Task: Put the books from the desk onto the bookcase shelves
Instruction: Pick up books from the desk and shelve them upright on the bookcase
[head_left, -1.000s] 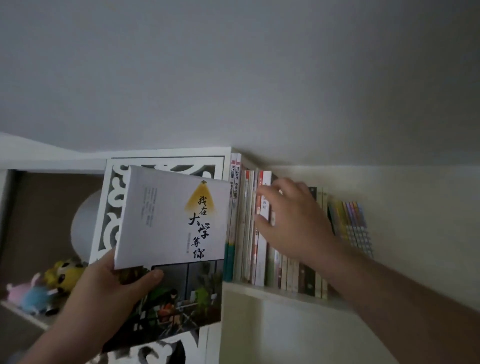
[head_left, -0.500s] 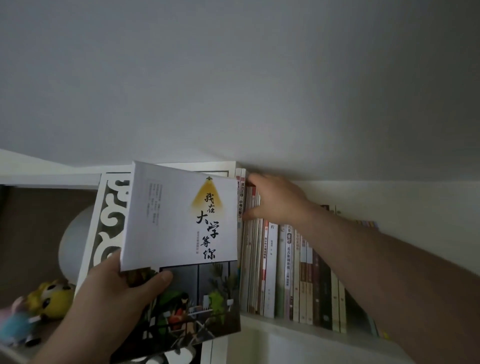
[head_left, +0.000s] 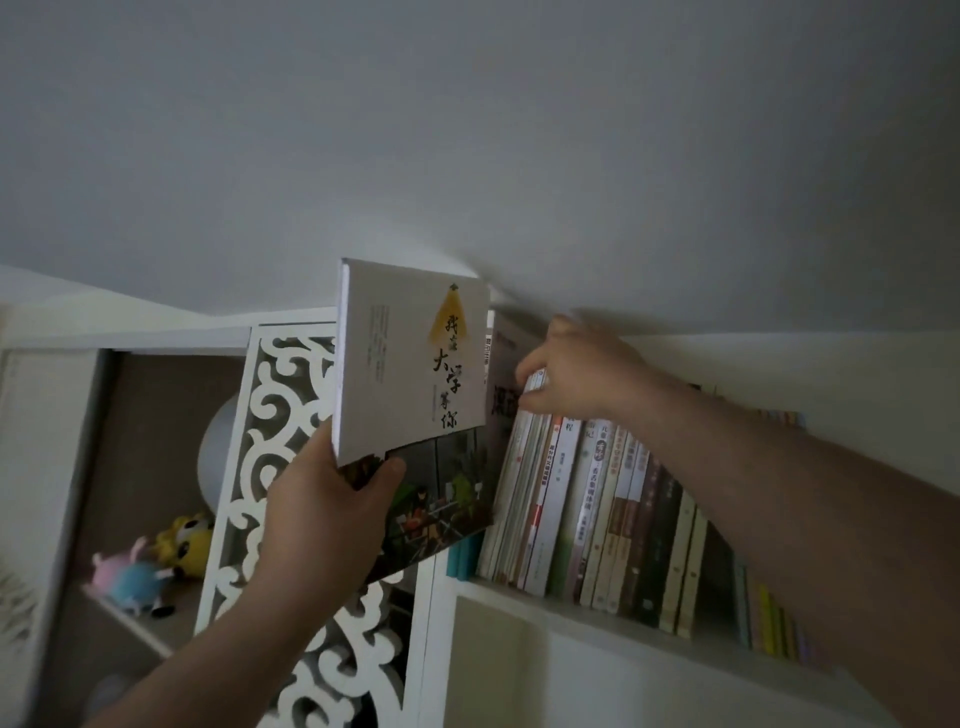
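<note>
White and grey, the book (head_left: 410, 374) in my left hand (head_left: 332, 504) has a pale upper cover with dark brush lettering and a darker photo across its lower part. I grip it near its lower left corner, thumb curled over the front cover and the other fingers hidden behind, so I can steer it with 1 hand. It stands upright, long axis running up and down with the top leaning slightly left, front cover facing me and its right edge turned toward the shelf (head_left: 597, 608). It hangs in the air in front of the white fretwork panel (head_left: 270, 415), just beside the left end of the row (head_left: 597, 509), not yet on the shelf. My right hand (head_left: 582, 374) reaches up to the tops of the leftmost books in that row, fingers curled over them and thumb pressed to their near edge, tipping them so that, I judge, a gap opens for the new one. The row stands upright, spines out, the left few fanned at a slant. To the left, in another compartment, plush toys (head_left: 150, 561) lie below a white globe (head_left: 218, 452).
</note>
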